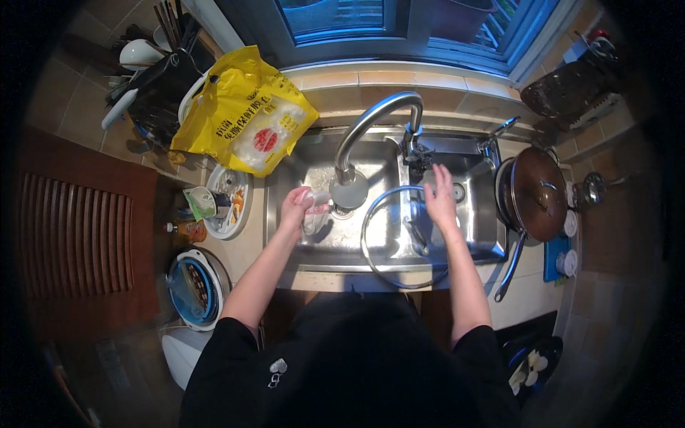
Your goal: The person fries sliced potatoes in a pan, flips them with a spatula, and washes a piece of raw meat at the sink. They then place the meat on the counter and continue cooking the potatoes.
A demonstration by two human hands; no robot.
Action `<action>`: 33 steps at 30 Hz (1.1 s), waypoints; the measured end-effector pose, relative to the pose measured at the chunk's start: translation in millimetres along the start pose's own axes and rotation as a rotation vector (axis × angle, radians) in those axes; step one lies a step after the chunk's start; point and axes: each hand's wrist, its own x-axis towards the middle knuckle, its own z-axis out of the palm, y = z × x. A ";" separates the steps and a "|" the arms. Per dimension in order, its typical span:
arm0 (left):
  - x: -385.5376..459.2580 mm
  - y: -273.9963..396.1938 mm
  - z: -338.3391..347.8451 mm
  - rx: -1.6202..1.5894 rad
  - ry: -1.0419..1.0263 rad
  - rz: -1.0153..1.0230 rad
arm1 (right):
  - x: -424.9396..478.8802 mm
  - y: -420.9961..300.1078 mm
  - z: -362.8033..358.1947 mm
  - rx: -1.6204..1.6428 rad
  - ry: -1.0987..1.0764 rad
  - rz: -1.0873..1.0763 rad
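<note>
My left hand [293,211] is closed around a thin, whitish, crumpled piece [317,215], either cloth or plastic film; I cannot tell which. It hangs over the left basin of a steel double sink [374,235]. Just right of it is the round head [349,190] of the arched faucet [369,112], above the drain. Over the right basin, my right hand [441,198] holds nothing, its fingers spread and pointing away from me. A flexible hose [366,230] loops across the divider and the sink's front edge. A dark scouring pad [420,159] lies by the faucet base.
A yellow printed plastic bag [241,109] leans over the sink's back left corner. Left are an oval white tray [245,211], a bottle [190,231] and stacked basins [214,273]. A lidded pan [538,195] stands on the right, its handle [512,267] reaching toward me. Behind is a window [396,32].
</note>
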 end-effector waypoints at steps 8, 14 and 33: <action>40.9 -3.1 30.1 0.209 -0.071 0.055 | 80.9 22.0 12.6 -0.289 -0.172 -0.052; 74.0 -24.8 50.7 0.185 -0.208 0.050 | 53.7 -30.4 3.9 -0.466 -0.007 -0.285; 171.1 -169.8 -73.6 0.223 -0.075 -0.220 | 4.1 -85.1 272.1 0.757 -0.191 1.058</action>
